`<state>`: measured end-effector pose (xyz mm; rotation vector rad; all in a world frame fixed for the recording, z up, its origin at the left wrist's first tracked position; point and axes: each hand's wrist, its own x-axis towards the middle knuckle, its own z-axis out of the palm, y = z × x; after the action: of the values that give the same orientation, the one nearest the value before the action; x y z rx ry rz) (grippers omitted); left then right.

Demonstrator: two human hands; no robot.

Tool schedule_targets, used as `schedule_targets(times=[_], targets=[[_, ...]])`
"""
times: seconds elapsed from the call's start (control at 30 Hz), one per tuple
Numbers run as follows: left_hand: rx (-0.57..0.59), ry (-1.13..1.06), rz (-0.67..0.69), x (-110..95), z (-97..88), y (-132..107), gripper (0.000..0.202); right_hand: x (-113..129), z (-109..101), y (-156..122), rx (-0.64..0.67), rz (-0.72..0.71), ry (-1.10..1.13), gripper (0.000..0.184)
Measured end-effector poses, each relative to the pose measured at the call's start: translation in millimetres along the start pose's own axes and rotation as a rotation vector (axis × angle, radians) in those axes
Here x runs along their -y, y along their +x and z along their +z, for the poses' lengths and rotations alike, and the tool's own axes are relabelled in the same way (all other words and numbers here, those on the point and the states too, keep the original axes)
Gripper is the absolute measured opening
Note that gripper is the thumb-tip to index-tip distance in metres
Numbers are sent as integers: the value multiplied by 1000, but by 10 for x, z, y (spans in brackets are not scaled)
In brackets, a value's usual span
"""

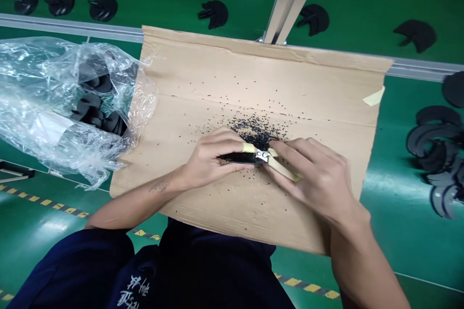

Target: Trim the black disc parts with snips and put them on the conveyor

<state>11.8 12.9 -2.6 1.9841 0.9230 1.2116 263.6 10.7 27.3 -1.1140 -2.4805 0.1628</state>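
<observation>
My left hand is closed around a dark, flat black plastic part, pinched between thumb and fingers. A band of pale yellow tape wraps one of its fingertips. My right hand grips a pair of cutting pliers with pale yellow handles. Their small metal head is at the right end of the black part; whether the jaws are closed on it I cannot tell. Just beyond both hands, a heap of tiny black plastic clippings lies on a cardboard sheet, with more bits scattered around.
To the left, a clear plastic bag holds several black curved parts and overlaps the cardboard. Loose black parts are piled at the right. Behind a metal rail and post, more black pieces lie spaced out on green.
</observation>
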Motion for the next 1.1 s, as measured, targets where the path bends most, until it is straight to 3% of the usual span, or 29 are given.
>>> schedule_targets(times=[0.1,0.23,0.37,0.53,0.6,0.73,0.87,1.1], targets=[[-79,66,-23,17,-18,11,24,11,5,11,-13,95,122,25],[-182,-96,-184,-26,-14,6,23,89,79,27,-92,324,443,27],[-105,-172,-175,-76,34,-21,21,225,182,31,-182,352,643,23],[43,103,92,-17,13,-40,21,255,196,10,-305,-29,383,17],[106,209,154,19,-1,-52,26,246,168,1,-285,-104,390,19],[124,168,140,49,1,-66,29,174,67,-8,-218,10,561,31],[65,48,41,36,1,-46,28,16,4,-2,-146,98,317,28],[58,-21,7,15,-20,-31,27,-118,50,-24,-61,34,112,24]])
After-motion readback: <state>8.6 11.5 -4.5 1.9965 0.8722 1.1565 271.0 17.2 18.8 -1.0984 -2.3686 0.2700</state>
